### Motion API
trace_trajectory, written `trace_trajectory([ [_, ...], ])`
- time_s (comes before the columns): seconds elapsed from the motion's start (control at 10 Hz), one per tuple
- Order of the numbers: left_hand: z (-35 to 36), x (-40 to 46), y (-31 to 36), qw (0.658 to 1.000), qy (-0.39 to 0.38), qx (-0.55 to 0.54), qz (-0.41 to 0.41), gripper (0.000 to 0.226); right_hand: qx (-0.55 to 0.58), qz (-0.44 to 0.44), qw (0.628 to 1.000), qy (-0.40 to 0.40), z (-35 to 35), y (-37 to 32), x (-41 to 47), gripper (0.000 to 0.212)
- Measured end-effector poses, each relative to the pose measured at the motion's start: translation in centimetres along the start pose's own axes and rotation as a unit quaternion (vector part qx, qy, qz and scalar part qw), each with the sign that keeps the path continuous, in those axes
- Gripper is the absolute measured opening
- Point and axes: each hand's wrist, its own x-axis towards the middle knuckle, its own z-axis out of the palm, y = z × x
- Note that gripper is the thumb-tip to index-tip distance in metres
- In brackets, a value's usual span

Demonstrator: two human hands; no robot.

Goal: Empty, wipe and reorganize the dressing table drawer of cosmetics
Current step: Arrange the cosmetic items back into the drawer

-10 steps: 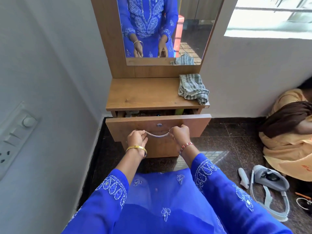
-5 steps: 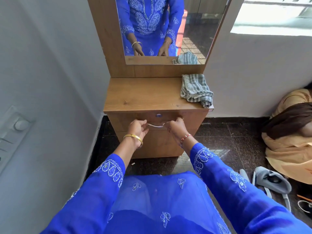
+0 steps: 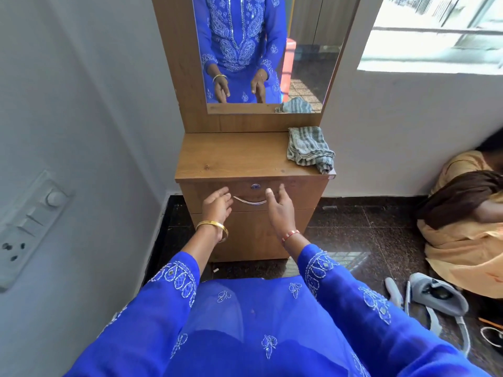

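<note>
While the drawer sits flush in the front of the dressing table, just under the wooden surface, nothing inside it can be seen — so you cannot tell from here whether the cosmetics have been emptied, wiped round and put back, or not touched at all. Starting at the left, a switch panel is fixed to the wall. Next comes your left hand, fingers straight and slightly spread, just off the left end of the curved metal handle and gripping nothing. Above the handle is a small round lock. Your right hand mirrors the left, fingers apart and empty, near the handle's right end. Further right, a striped cloth lies crumpled on the back corner of the surface, within easy reach for wiping. My judgement is that you stand either at the very start or at the very end; with the closed front hiding the contents, either reading fits. As for writing, no brand or label is legible anywhere — a small tag on the surface's right edge is too tiny to read.
</note>
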Motion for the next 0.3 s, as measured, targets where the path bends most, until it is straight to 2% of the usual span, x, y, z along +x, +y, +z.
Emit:
trace_trajectory([
  [0.2,0.7,-1.2,1.5,0.992,-0.019,0.075,0.100,0.021,-0.061,-0.110,0.992,0.032,0.7,-1.8,-0.9,0.051],
  [0.3,1.6,-1.0,3.6,0.975,-0.002,0.120,0.186,0.018,-0.095,-0.186,0.977,0.048,0.4,-4.0,0.1,0.051],
])
